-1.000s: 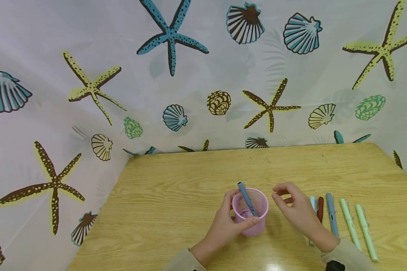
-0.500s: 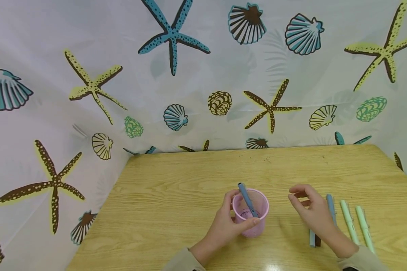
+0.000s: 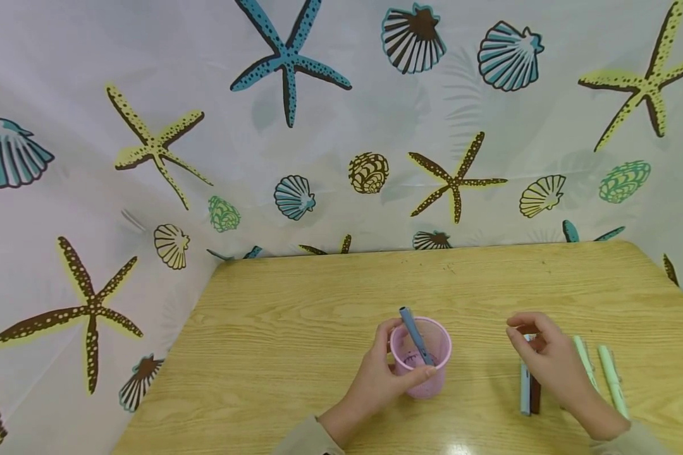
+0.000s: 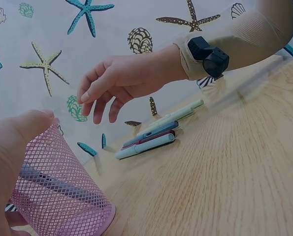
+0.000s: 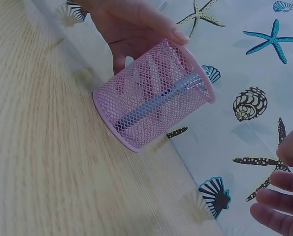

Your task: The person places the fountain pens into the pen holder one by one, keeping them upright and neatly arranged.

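My left hand point(image 3: 375, 373) grips a pink mesh pen cup point(image 3: 427, 387), thumb over the near rim and fingers round its far side. One blue pen point(image 3: 412, 333) leans inside the cup, its end poking above the rim. My right hand point(image 3: 554, 363) hovers over the pens with loosely bent fingers and nothing in them. Beneath it lie a light blue pen point(image 3: 525, 390) and a dark red pen point(image 3: 535, 398). Another blue pen point(image 4: 158, 132), hidden by the hand in the head view, shows in the left wrist view. Two pale green pens point(image 3: 613, 382) lie farther right.
The wooden table point(image 3: 296, 316) reaches back to a white cloth point(image 3: 330, 139) printed with starfish and shells. This cloth also rises along the left and right sides.
My right hand has moved right, away from the cup and across the row of pens. My left hand, the cup and its pen stay in place.
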